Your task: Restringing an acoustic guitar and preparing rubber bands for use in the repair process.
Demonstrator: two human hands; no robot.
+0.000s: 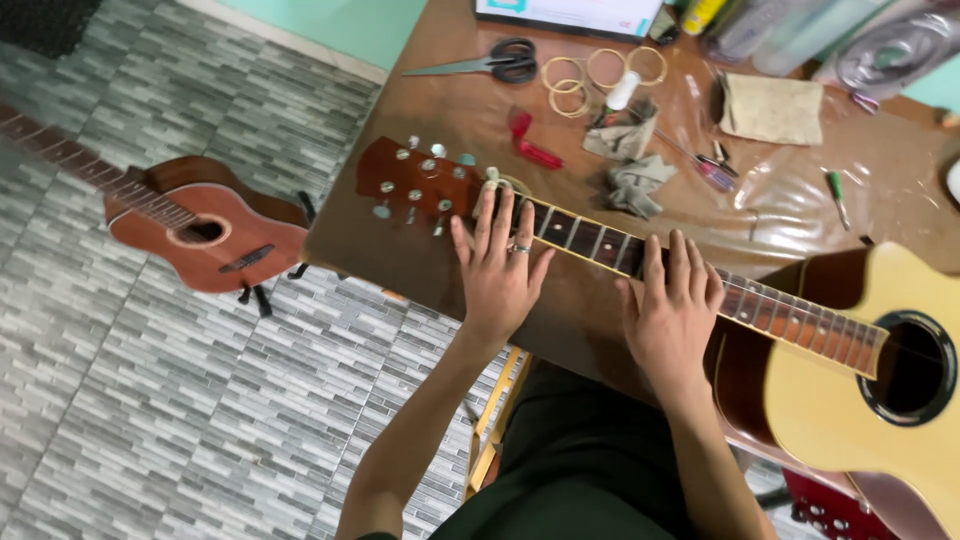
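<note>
Two guitars: a pale glossy spruce-topped acoustic guitar (850, 400) lies across the brown plastic-covered wooden table (420, 250). My left hand (500, 275) and right hand (672, 310) press flat, fingers spread, on its dark fretted neck (600, 243). A small reddish wooden ukulele (200, 235) rests on grey tiles.

A home guitar-repair workspace. An acoustic guitar (850, 370) lies across a plastic-covered wooden table (440, 90) strewn with scissors (500, 62), coiled strings (590, 72), rags (630, 160) and small screwdrivers (836, 195). A second guitar (195, 235) rests on the grey patterned tile floor (150, 420) beside a mint-green wall (340, 22).
</note>
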